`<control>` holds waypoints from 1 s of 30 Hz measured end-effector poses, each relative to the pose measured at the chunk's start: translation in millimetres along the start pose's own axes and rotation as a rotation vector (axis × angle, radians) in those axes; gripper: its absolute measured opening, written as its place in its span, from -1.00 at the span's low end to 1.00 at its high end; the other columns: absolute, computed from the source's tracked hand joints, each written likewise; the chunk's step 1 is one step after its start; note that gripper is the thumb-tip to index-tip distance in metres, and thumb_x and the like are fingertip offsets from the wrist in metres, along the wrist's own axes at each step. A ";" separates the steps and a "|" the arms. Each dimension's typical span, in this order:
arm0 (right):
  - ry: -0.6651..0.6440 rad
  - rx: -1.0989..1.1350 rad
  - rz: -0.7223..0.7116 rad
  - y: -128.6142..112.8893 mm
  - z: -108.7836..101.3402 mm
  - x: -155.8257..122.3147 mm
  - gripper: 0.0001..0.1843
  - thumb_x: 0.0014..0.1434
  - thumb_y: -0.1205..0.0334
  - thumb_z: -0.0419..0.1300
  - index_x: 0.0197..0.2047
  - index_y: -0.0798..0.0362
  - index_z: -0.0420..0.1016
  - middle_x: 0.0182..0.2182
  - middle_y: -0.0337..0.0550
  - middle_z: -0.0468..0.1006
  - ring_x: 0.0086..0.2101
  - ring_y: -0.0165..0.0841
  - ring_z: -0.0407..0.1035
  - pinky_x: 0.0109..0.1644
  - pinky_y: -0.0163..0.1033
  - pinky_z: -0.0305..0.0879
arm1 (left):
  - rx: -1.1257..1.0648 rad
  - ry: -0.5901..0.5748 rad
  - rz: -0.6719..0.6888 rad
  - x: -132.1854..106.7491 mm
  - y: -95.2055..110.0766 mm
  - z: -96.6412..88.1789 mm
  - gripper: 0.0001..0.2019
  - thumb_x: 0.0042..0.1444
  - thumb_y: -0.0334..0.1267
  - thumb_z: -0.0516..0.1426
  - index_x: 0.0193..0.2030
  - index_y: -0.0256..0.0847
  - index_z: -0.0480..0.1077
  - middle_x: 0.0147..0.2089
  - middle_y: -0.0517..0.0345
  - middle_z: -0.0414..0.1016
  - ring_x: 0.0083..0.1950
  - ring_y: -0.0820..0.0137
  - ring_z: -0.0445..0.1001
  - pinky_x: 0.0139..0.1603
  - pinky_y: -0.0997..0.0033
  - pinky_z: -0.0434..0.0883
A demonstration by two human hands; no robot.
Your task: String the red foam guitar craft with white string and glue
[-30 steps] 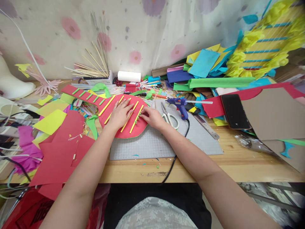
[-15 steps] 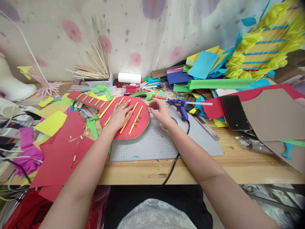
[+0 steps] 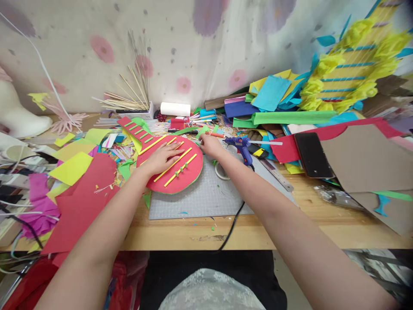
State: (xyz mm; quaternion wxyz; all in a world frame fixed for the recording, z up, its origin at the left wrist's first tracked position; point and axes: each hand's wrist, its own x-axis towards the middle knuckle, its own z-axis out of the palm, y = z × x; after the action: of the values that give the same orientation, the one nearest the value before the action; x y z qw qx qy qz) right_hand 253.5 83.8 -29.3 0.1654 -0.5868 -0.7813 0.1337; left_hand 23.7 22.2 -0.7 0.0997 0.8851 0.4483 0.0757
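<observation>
Pale cloth (image 3: pixel 174 38) with pink and purple flowers hangs behind a wooden surface (image 3: pixel 309 228) full of paper bits. On it lies a grey mat (image 3: pixel 193 204). Near the middle is a red guitar shape (image 3: pixel 192 176), its round part lying partly on the mat and its neck pointing up and left. Yellow sticks (image 3: pixel 192 159) cross the round part. Three little green bits (image 3: pixel 181 170) sit on the last one.

The left hand (image 3: pixel 161 158) lies flat on the red shape, with its fingers spread. The right hand (image 3: pixel 209 144) is just past the round edge, by some green scraps (image 3: pixel 202 130). Its fingers are bent down, and I cannot tell if they pinch anything. Beside it is a blue glue gun (image 3: pixel 243 148). Farther right lie a metal ruler (image 3: pixel 277 174) and a black phone (image 3: pixel 312 156). Red sheets (image 3: pixel 85 206) lie on the left side.
</observation>
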 end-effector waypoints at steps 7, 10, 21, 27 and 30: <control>-0.028 -0.027 0.017 13.1 -16.1 2.0 -0.72 0.05 0.40 0.12 -0.13 0.11 0.43 -0.23 -0.11 0.56 -0.22 -0.32 0.40 -0.18 -0.30 0.22 | -0.036 0.005 0.003 0.5 -3.5 1.0 -0.54 0.25 -0.07 -0.14 0.21 -0.10 0.27 0.36 0.12 0.09 0.39 0.31 0.02 0.38 0.12 -0.02; -0.025 -0.016 -0.044 20.1 -21.9 -11.4 -0.73 0.06 0.36 0.14 -0.12 0.12 0.44 -0.23 -0.11 0.56 -0.22 -0.34 0.39 -0.18 -0.31 0.21 | -0.036 0.027 -0.010 0.8 -6.4 3.2 -0.53 0.25 -0.04 -0.15 0.21 -0.09 0.27 0.36 0.11 0.09 0.39 0.30 0.02 0.38 0.11 -0.01; -0.373 -0.261 -0.246 16.2 -43.8 -55.2 -0.68 -0.03 0.51 0.09 -0.24 0.03 0.53 -0.25 -0.09 0.57 -0.24 -0.26 0.41 -0.30 -0.26 0.16 | -0.026 0.026 -0.001 2.5 -1.6 3.3 -0.51 0.25 -0.01 -0.18 0.20 -0.10 0.28 0.35 0.11 0.11 0.39 0.32 0.02 0.37 0.08 -0.02; -0.433 -0.334 -0.210 7.2 -40.5 -48.5 -0.77 -0.06 0.47 0.17 -0.28 0.12 0.52 -0.25 0.09 0.54 -0.22 -0.13 0.40 -0.27 -0.19 0.20 | 0.000 0.028 0.011 1.5 -2.4 3.4 -0.54 0.25 -0.08 -0.16 0.18 -0.13 0.30 0.35 0.09 0.11 0.39 0.33 0.00 0.39 0.08 -0.05; -0.388 -0.291 -0.244 12.0 -39.0 -50.9 -0.76 -0.04 0.47 0.16 -0.25 0.10 0.48 -0.25 0.05 0.53 -0.21 -0.16 0.38 -0.25 -0.20 0.20 | -0.002 0.042 0.016 1.2 -2.3 4.0 -0.54 0.25 -0.08 -0.16 0.18 -0.13 0.30 0.35 0.10 0.13 0.39 0.33 0.01 0.39 0.08 -0.04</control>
State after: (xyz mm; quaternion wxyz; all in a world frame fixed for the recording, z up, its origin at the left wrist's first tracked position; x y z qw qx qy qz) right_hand 293.2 38.8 -3.8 -0.0586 -0.4692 -0.8744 0.1090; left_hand 23.6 24.2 -5.1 0.0902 0.8868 0.4430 0.0956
